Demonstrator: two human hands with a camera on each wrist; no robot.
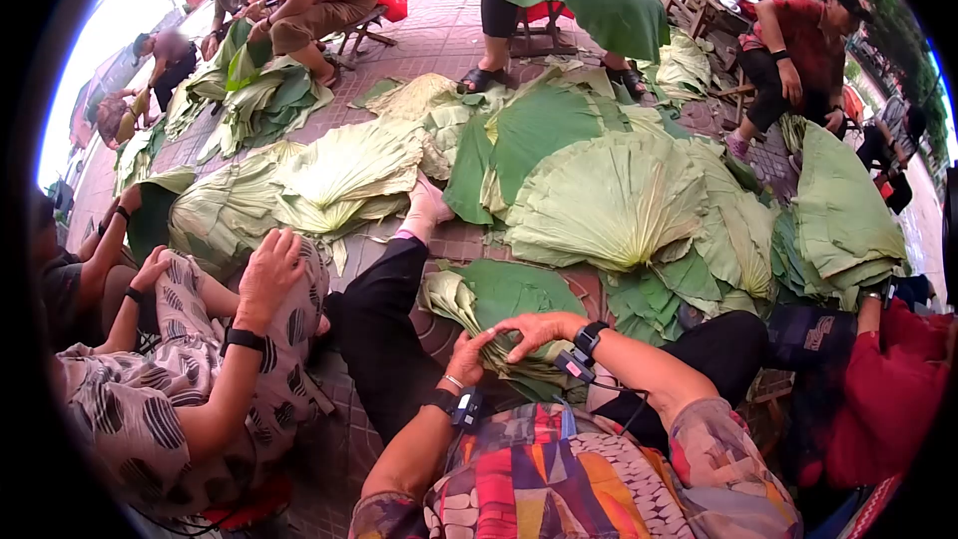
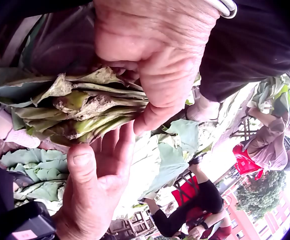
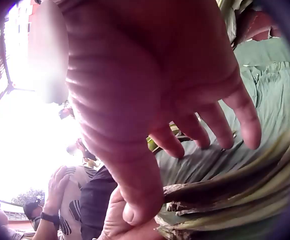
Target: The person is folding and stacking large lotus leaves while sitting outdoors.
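Note:
A folded stack of lotus leaves (image 1: pixel 519 294) lies between my knees, green on its broad side with pale, dried edges. My left hand (image 1: pixel 466 357) is at its near end, with fingers bent and thumb against the bunched edges (image 2: pixel 85 107) in the left wrist view. Across from it, my right hand (image 1: pixel 539 331) reaches over the stack. Its fingers (image 3: pixel 247 122) are spread and nearly straight over the green leaf surface in the right wrist view. The right thumb (image 3: pixel 142 200) points toward the left hand. Part of the left fingers is hidden behind the palm.
Large heaps of pale dried lotus leaves (image 1: pixel 609 195) cover the brick paving ahead. A seated person in a patterned outfit (image 1: pixel 220 389) is close on my left, and another in red (image 1: pixel 888 389) on my right. Several people sit farther off, one holding a big green leaf (image 1: pixel 599 10).

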